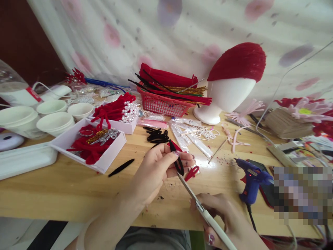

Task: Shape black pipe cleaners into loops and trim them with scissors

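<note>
While the left hand (153, 172) pinches a fuzzy black loop (179, 165) between thumb and fingers, the right hand (223, 211) wraps its grip around the pale handle of a long metal tool (191, 192). The tool's tip meets the loop's lower end, above the near part of the bench (85, 199). A small red loop (191, 173) shows just beside the left fingertips; whether they hold it, I cannot tell.

Beyond the left hand lies a pile of black pieces (156, 134), and to its left a single black strip (121, 167) lies near a white box (114, 155) holding red and glittery pieces. Farther back stands a red basket (163, 106) of fuzzy stems. On the right, a blue glue gun (251, 182) stands near the right hand.
</note>
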The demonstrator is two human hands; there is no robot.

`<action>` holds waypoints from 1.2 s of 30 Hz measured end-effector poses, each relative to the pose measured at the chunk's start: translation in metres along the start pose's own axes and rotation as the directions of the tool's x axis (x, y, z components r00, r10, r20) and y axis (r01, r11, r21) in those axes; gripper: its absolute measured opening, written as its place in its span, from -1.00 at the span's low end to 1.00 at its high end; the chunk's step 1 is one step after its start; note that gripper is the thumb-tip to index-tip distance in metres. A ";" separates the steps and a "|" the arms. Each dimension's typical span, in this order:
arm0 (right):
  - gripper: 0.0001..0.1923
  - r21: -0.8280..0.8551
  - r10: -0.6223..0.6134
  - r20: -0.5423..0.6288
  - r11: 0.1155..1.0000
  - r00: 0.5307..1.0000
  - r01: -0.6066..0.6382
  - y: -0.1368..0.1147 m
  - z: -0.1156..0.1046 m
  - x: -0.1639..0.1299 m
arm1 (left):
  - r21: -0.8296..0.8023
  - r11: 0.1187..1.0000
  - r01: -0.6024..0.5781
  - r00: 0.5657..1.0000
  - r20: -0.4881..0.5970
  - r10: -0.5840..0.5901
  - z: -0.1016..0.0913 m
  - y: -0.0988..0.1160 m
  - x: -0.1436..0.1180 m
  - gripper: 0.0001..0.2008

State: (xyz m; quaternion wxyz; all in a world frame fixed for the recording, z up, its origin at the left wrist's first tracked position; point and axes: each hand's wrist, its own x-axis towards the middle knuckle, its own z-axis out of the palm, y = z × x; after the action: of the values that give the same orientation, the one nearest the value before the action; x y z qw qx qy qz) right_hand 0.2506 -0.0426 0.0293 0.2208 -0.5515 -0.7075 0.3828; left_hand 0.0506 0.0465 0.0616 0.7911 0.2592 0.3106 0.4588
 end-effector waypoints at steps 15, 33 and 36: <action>-0.26 0.038 -0.019 -0.007 0.999 1.000 0.019 0.010 0.001 -0.005 | -0.015 0.999 -0.051 0.998 -0.034 0.051 0.003 -0.005 -0.002 -0.88; -0.31 0.056 0.021 0.042 0.998 0.999 -0.024 0.003 -0.001 -0.001 | 0.005 1.000 -0.024 0.997 -0.068 0.024 0.003 -0.004 -0.001 -0.84; -0.33 0.057 0.013 0.041 0.998 0.999 -0.015 0.003 -0.001 -0.001 | 0.003 1.000 -0.019 0.998 -0.060 0.020 0.004 -0.003 -0.001 -0.85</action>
State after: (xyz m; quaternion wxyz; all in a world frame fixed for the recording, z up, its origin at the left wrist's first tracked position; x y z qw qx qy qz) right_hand 0.2533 -0.0432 0.0282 0.2192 -0.5420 -0.6967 0.4157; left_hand 0.0550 0.0436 0.0625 0.7764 0.2493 0.3325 0.4737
